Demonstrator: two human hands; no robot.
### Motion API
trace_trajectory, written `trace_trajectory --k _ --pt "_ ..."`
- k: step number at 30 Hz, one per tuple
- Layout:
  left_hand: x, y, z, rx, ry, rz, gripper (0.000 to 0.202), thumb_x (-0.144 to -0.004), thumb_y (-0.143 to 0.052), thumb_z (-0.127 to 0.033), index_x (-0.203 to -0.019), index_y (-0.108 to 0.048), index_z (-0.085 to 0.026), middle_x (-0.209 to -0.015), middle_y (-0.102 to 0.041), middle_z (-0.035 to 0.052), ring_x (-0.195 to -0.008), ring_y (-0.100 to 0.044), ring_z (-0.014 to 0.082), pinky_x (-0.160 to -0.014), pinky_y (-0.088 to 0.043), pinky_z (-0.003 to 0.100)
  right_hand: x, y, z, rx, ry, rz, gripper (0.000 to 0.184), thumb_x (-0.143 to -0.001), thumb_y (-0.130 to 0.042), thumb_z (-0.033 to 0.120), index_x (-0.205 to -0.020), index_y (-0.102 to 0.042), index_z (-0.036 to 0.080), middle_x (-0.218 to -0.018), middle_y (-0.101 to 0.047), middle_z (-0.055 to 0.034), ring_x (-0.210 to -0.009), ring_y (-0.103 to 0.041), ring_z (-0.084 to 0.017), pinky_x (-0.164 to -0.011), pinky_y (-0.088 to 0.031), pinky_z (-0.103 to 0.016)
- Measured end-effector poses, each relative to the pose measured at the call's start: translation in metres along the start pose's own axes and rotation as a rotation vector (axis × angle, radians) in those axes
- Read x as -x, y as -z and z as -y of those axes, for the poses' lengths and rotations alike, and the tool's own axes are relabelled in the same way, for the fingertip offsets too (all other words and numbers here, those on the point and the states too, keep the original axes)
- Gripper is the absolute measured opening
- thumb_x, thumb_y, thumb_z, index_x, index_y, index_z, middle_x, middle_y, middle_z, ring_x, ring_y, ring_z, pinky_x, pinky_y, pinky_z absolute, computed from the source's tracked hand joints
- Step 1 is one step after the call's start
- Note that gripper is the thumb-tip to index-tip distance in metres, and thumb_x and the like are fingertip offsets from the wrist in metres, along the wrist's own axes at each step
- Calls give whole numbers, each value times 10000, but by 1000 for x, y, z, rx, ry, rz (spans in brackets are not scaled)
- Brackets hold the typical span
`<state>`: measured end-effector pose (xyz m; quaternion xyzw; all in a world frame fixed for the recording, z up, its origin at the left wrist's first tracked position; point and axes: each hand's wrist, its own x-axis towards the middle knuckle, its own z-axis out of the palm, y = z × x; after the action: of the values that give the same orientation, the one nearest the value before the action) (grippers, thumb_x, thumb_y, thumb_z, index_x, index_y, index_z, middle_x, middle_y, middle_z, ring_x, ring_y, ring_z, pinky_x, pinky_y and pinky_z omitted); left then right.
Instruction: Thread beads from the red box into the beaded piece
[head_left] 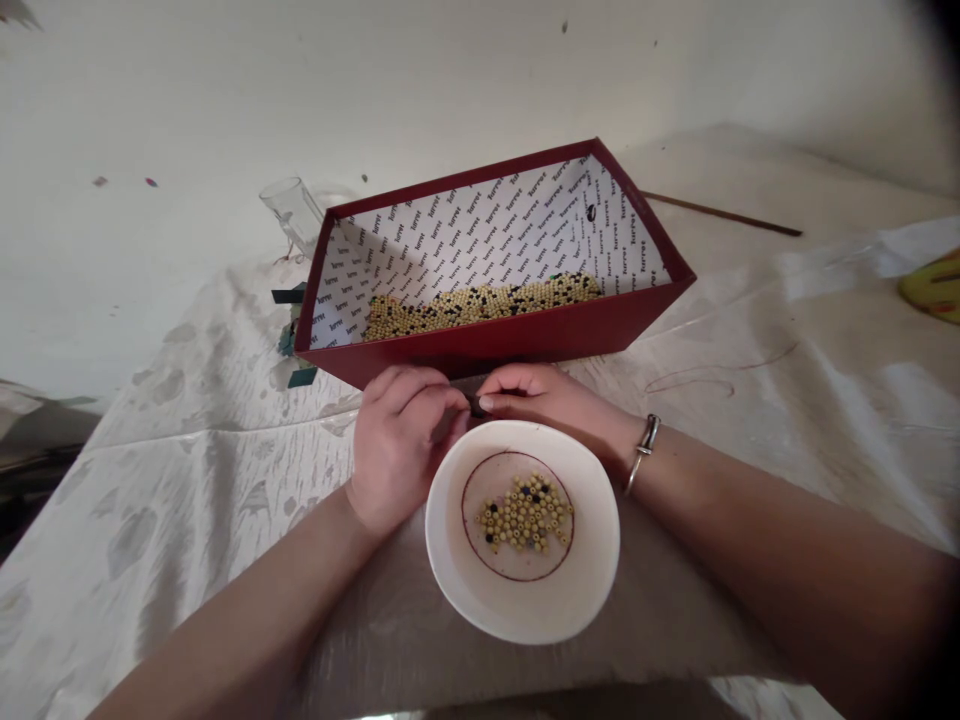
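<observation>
My left hand (pixel 405 440) is closed in a pinch behind the white bowl (pixel 592 590), on its left side. Just to its right, my right hand (pixel 529 392) also pinches, with thumb and forefinger together. A small dark bit shows between the two sets of fingertips, too small to name. Inside the bowl lies a loose heap of pale yellow beads (pixel 532 512) with a few black ones among them. Right behind both hands stands a dark red box (pixel 480 345) with a printed white lining, holding many more yellow and black beads (pixel 480 305).
A clear glass (pixel 291 212) stands behind the box's left end, and a dark green object (pixel 296 340) sits beside it. A thin brown stick (pixel 724 213) lies at the back right. A loose thread (pixel 724 375) and a yellow-green object (pixel 934 285) are on the tablecloth (pixel 202 490).
</observation>
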<state>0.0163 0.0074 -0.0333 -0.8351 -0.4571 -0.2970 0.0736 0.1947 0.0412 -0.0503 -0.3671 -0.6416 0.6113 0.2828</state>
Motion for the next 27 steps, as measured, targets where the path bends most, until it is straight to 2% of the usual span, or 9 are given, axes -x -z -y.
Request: trace_trajectory --k 6,12,27 --pt "-1 -1 6 -40 22 -33 47 -714 -567 -199 -753 -593 -194 -849 -591 32 -821 -526 170 -767 -424 337 0 -1 -1 -41 -4 -10 177 -748 -543 315 -815 -600 161 -768 -598 -8 -687 -524 -113 -616 -409 -230" --pt "-2 -2 4 14 7 -17 59 -712 -576 -198 -769 -591 -197 -854 -591 24 -806 -523 159 -753 -431 324 0 -1 -1 -53 3 -9 184 -751 -548 325 -816 -604 162 -796 -606 -10 -710 -527 -109 -635 -411 -224" --pt "-1 -2 5 -6 21 -15 87 -709 -575 -178 -788 -610 -189 -857 -600 29 -822 -530 158 -766 -433 318 1 0 0 -42 -9 -3 188 -757 -537 314 -827 -600 151 -756 -583 -4 -676 -506 -99 -602 -395 -214"
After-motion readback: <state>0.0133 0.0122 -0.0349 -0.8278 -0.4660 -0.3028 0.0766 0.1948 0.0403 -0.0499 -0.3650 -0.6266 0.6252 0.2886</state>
